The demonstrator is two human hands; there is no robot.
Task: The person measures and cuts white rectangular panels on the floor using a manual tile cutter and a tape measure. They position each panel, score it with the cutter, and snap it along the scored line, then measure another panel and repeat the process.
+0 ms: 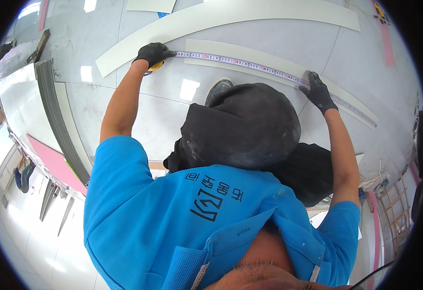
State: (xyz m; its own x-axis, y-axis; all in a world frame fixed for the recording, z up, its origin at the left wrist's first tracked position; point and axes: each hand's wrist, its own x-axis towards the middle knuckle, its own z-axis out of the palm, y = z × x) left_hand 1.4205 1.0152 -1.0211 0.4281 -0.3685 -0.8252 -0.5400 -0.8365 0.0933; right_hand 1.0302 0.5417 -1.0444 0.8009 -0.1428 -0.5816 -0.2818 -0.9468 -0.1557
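Across the tiled floor (139, 111) before us, a narrow pale strip (221, 50) lies just nearer than a wider pale board (211, 17), with the tape blade (250, 65) running along it toward its right end. Our left hand (151, 52), in a black glove, has its grip clamped on the yellow tape measure (156, 66) beyond the strip's left end. Our right hand (319, 91), gloved alike, touches the blade over the strip; we cannot tell whether its grip pinches it.

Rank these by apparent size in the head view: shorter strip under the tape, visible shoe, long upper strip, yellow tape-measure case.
1. long upper strip
2. shorter strip
3. shoe, partly covered
4. yellow tape-measure case, partly hidden by the glove
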